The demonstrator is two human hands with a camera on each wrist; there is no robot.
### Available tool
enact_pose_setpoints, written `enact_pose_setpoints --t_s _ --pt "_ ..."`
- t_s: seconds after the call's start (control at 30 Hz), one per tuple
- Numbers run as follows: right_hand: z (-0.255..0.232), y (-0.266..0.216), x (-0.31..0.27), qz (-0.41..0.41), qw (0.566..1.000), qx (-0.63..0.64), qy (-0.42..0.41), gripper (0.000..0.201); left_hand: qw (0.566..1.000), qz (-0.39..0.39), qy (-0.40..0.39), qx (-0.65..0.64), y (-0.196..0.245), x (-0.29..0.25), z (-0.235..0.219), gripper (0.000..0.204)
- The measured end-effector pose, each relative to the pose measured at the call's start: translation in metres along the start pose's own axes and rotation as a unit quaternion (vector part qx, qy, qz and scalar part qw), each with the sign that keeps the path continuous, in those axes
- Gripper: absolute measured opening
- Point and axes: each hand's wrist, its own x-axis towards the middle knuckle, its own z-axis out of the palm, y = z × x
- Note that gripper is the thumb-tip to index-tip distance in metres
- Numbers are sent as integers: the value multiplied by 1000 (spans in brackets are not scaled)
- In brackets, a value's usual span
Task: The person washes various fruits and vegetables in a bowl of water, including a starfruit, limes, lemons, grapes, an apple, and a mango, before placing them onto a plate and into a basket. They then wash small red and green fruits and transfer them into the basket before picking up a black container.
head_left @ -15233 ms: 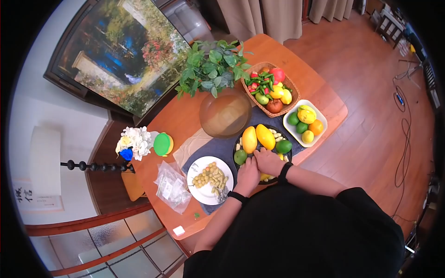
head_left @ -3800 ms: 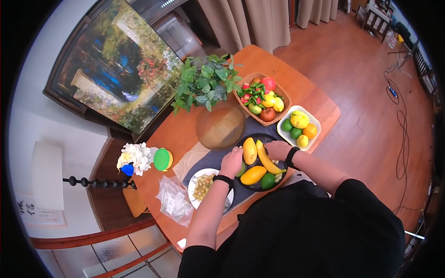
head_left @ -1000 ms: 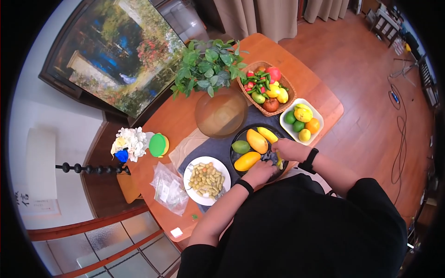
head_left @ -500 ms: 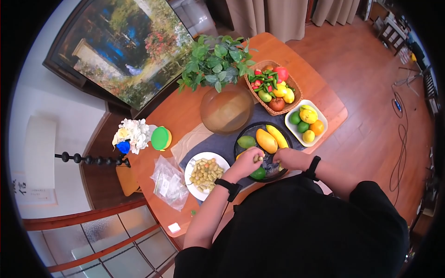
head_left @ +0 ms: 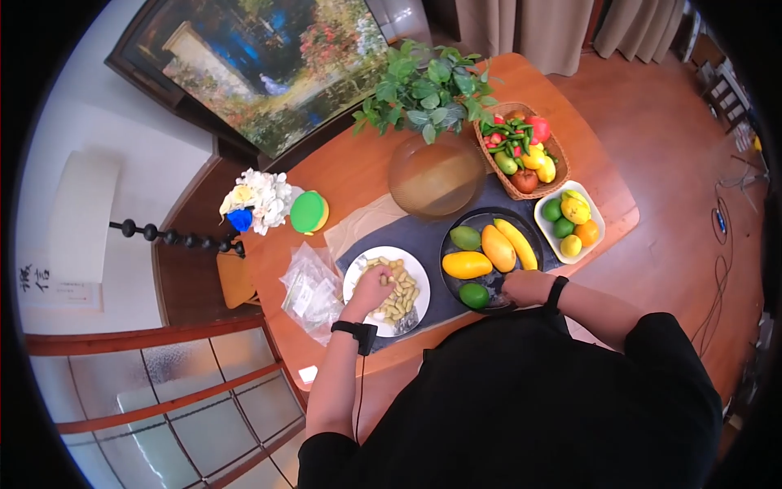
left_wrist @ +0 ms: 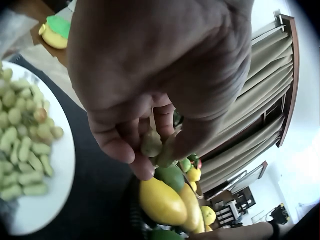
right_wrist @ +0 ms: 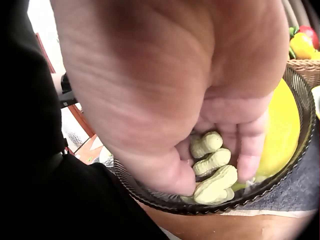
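My left hand (head_left: 375, 292) is over the white plate (head_left: 417, 265), which holds peanuts (head_left: 395, 308) and small round green grapes (left_wrist: 12, 116). In the left wrist view its fingertips pinch pale peanuts (left_wrist: 151, 143), partly hidden by the fingers. My right hand (head_left: 528, 288) is at the near right side of the black ribbed dish (head_left: 481, 221). Its curled fingers hold several peanuts (right_wrist: 216, 184), seen in the right wrist view. In the dish lie two mangoes (head_left: 467, 264), a banana (head_left: 516, 243) and two green fruits (head_left: 473, 295).
Behind the dish stand an amber glass bowl (head_left: 436, 175), a wicker basket (head_left: 562, 167) of fruit and peppers, and a leafy plant (head_left: 428, 90). A white tray (head_left: 601, 226) of fruit is at the right. Left are a plastic bag (head_left: 312, 289) and a green-lidded jar (head_left: 309, 213).
My left hand has moved left from the dish to the plate; the right hand stays by the dish. Since the oldest frame, the fruit is rearranged and the peanuts between it are gone from view.
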Motion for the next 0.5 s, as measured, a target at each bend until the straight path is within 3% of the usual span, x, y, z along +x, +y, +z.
enact_pose_setpoints --t_s 0.03,0.17,0.33,0.43,0.5 --pt "0 -1 3 6 1000 7 -17 15 994 61 53 76 -6 -2 -2 26" --pt "2 4 10 22 998 30 -51 14 991 -20 35 125 -17 -3 -2 25" --pt "-21 -5 2 6 991 110 -72 11 988 -35 27 147 -28 -2 8 30" --pt "-31 -9 -1 -1 990 127 -55 13 987 -36 49 147 -26 -7 10 37" --pt "-46 -14 -4 -14 984 178 6 17 986 -47 61 145 -25 -11 7 41"
